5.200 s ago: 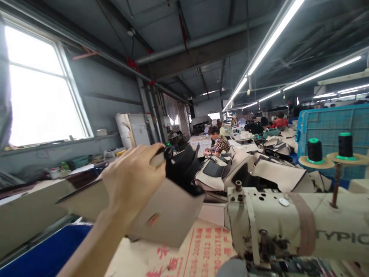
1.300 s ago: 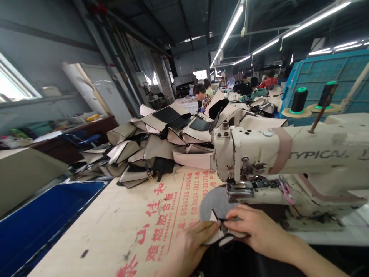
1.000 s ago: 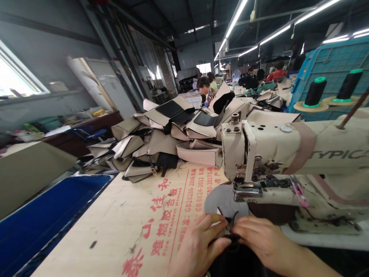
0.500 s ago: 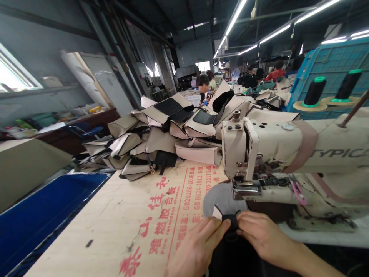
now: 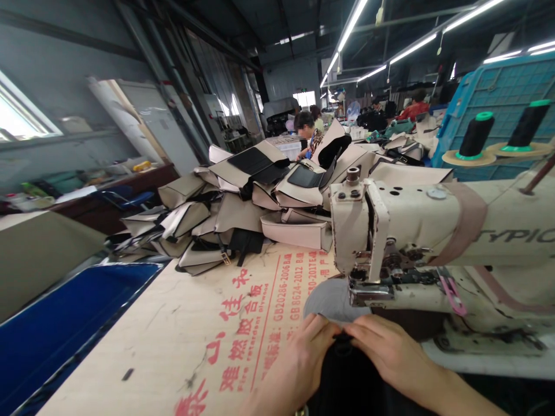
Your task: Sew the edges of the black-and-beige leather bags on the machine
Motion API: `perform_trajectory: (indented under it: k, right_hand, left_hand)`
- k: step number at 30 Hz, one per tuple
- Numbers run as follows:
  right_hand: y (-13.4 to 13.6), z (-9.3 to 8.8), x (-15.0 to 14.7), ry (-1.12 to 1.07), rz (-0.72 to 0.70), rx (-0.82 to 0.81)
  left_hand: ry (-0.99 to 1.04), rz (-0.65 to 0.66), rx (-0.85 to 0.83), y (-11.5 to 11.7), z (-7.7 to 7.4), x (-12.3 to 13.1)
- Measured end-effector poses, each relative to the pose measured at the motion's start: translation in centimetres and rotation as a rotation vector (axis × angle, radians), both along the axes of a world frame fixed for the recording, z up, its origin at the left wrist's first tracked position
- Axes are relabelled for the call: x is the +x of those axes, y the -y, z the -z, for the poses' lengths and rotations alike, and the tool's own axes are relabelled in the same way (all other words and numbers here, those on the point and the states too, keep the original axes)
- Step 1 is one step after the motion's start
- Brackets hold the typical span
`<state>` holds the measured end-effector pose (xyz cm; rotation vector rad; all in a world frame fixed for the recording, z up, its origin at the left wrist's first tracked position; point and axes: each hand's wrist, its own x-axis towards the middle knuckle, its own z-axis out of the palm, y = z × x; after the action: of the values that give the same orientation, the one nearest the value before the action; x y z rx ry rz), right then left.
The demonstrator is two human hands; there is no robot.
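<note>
My left hand [image 5: 301, 358] and my right hand [image 5: 388, 352] meet at the lower middle, fingers pinched on the upper edge of a black bag piece [image 5: 342, 361]. A small dark ring shows faintly just below the fingertips. The lower part of the piece merges with the dark area beneath, so its full shape is hidden. Right behind my fingers lies a round grey disc [image 5: 327, 297] on the plywood board. The cream sewing machine [image 5: 407, 216] stands above and to the right, its arm end close to my right hand but apart from it.
Many beige-and-black bags [image 5: 238, 211] are heaped at the back of the plywood board [image 5: 173, 329]. A blue-lined bin [image 5: 78, 329] stands at the left. Black thread spools [image 5: 477, 136] and a blue crate [image 5: 511, 86] are at the right. A person [image 5: 309, 134] sits beyond the heap.
Both hands have drawn closer together over the bag piece. The black tab and pale edge that showed between them are now mostly covered by my fingers.
</note>
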<state>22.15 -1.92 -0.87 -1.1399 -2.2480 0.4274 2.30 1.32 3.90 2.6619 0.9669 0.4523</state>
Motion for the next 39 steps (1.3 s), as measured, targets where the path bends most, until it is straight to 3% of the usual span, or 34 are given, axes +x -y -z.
perform_trajectory:
  k: [5, 11, 19, 21, 26, 31, 33, 36, 39]
  right_hand:
    - [-0.8, 0.0, -0.1, 0.103, -0.008, 0.006]
    - [-0.7, 0.6, 0.0, 0.03, 0.056, -0.003]
    - [-1.3, -1.0, -0.1, -0.095, -0.061, -0.203]
    - [-1.5, -1.0, -0.4, -0.117, -0.045, -0.225]
    - [-1.4, -0.5, -0.5, -0.144, 0.008, -0.198]
    - [-1.2, -0.2, 0.0, -0.163, 0.053, -0.187]
    - [-1.3, -0.4, 0.0, -0.186, 0.064, -0.189]
    - [-1.0, -0.8, 0.0, -0.251, 0.104, -0.212]
    - [-0.4, -0.2, -0.6, -0.413, 0.18, -0.291]
  left_hand:
    - [-0.063, -0.013, -0.01, 0.1, 1.0, -0.2]
    - [-0.062, -0.117, -0.008, 0.5, 1.8, 0.3]
    - [0.035, -0.016, -0.284, -0.5, -0.6, 0.6]
    - [0.084, -0.028, -0.31, -0.5, -0.3, 0.4]
    - [0.233, -0.242, -0.455, 0.0, 1.3, -1.3]
    - [0.335, -0.205, -0.661, -0.1, 2.3, -2.1]
    - [0.361, -0.264, -0.632, -0.3, 3.0, -1.3]
    - [0.369, -0.445, -0.46, -0.8, 3.9, 0.3]
    - [0.268, -0.493, -0.309, -1.8, 3.3, 1.6]
